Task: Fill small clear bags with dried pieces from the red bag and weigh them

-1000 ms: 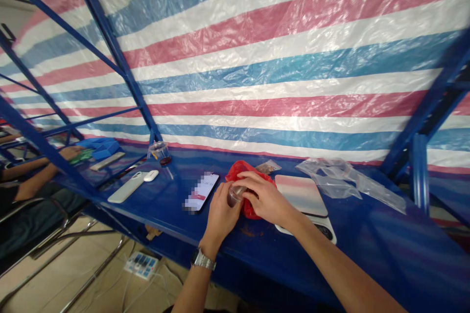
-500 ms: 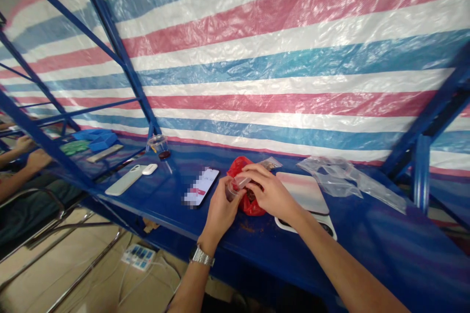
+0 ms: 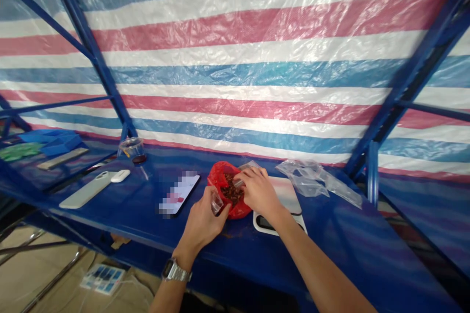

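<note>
A red plastic bag (image 3: 216,172) stands with its mouth open on the blue table, holding loose dark brown dried bits (image 3: 230,191). My left hand (image 3: 203,217) is closed around a small clear plastic bag (image 3: 216,202) at the red bag's near left edge. Over the right side of the red bag reaches my right hand (image 3: 257,188), fingers pinched on a small clear plastic piece (image 3: 239,183) whose exact kind I cannot make out. That piece is down at the brown bits. A white kitchen scale (image 3: 284,188) sits beneath and beside my right wrist.
Left of the red bag lies a lit phone (image 3: 181,193). Farther left are a pale phone (image 3: 88,190), a white earbud case (image 3: 120,176) and a clear cup (image 3: 132,149) with dark liquid. Clear plastic bags (image 3: 312,178) lie behind the scale. Blue frame posts (image 3: 372,173) rise at both sides.
My right hand has moved away from my left and down into the red bag. My left hand has drawn slightly back with the clear bag. The view has turned right.
</note>
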Demonstrator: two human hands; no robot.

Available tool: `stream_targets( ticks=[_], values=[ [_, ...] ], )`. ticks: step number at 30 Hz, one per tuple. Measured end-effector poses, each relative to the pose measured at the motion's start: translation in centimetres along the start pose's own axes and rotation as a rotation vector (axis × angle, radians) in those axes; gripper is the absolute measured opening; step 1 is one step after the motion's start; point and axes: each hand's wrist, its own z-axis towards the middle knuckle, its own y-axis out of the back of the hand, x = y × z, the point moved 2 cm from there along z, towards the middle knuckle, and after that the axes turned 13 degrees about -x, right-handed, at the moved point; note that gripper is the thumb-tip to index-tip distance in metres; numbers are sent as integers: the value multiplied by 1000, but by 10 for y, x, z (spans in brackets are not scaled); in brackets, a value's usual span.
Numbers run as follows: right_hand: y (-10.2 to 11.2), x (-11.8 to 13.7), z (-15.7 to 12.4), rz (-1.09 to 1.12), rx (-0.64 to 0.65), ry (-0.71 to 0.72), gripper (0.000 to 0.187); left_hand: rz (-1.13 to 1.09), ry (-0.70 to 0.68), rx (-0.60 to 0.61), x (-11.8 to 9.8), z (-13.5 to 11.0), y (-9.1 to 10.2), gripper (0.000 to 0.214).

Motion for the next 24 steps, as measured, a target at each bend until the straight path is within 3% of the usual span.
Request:
stream_targets(
  ticks=[3, 10, 15, 24],
  values=[
    [3, 1, 1, 1, 11, 3, 43, 4, -70, 47, 1, -1, -1, 26],
    [9, 2, 2, 142, 73, 28, 39, 6, -138, 90, 0, -1, -3, 40],
    [10, 7, 2, 197, 139, 41, 44, -28, -94, 89, -1, 0, -5, 34],
    [4, 5, -2, 326, 165, 37, 36, -15, 23, 53, 4, 2, -6, 23]
  ],
)
